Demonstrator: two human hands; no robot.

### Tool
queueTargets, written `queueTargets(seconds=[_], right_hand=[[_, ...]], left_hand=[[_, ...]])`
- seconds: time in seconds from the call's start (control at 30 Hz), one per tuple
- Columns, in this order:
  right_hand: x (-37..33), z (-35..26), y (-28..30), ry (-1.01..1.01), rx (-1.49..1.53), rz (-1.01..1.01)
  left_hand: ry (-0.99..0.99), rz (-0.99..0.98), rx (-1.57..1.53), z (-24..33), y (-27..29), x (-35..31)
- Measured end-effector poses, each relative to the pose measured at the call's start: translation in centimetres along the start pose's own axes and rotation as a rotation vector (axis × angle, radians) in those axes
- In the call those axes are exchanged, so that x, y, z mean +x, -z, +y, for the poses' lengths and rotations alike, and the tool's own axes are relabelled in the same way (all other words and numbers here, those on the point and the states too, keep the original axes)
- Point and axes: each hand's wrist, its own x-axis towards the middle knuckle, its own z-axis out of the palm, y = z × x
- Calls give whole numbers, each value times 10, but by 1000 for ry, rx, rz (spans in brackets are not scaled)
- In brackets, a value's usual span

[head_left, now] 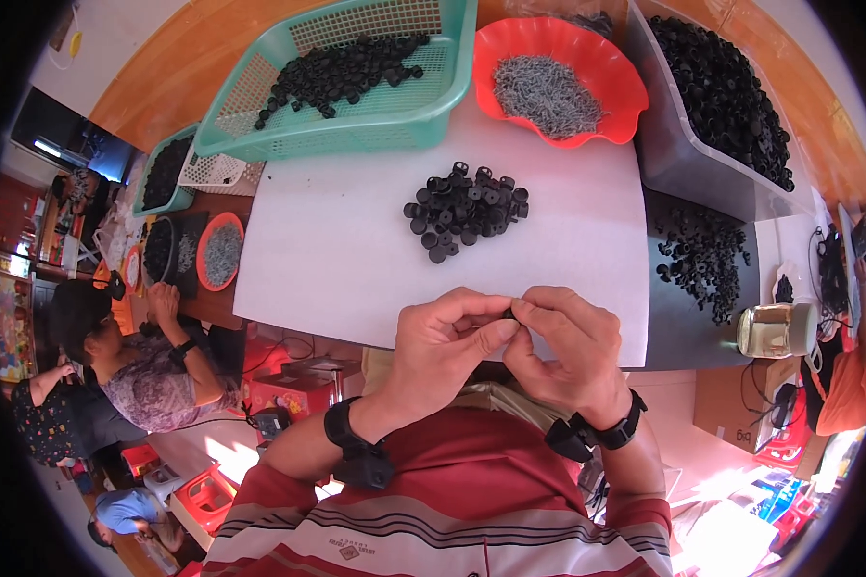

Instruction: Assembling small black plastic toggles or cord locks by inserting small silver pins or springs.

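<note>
Over the near edge of the white sheet (337,250), my left hand (447,341) and my right hand (573,346) meet fingertip to fingertip. Pinched between them is a small black plastic part (508,313), mostly covered by the fingers, so its exact shape cannot be made out. Both hands appear closed on this same piece. Just beyond them, a heap of small round black plastic parts (467,210) lies on the sheet. A wavy-edged red bowl (627,82) of grey metal screws (548,94) stands at the back.
A green mesh basket (356,140) with black parts stands at the back left. On the right are a translucent bin (678,163) full of black parts, a loose pile of small black pieces (704,264) and a lidded jar (770,332). At left, a co-worker (154,380) sits beside another table.
</note>
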Motion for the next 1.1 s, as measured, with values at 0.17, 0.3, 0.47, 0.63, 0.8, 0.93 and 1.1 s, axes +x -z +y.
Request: queueTargets(seconds=[0.17,0.3,0.47,0.63,0.8,0.93,1.1], right_hand=[[1,1,-7,39,-61,58],[4,2,-7,97,-96,81],[7,8,-4,172,-79,40],[11,11,3,202,-8,-66],[13,13,13,92,120,-175],[19,12,18,89,143,-238],[18,12,20,90,103,-226]], left_hand=[[-16,-10,-20,1,0,0],[-18,-36,-36,3,1,3],[-7,-45,-13,2,4,2],[18,-82,8,5,6,3],[63,-111,-10,8,7,1],[60,-144,46,8,10,2],[114,-163,64,15,9,9]])
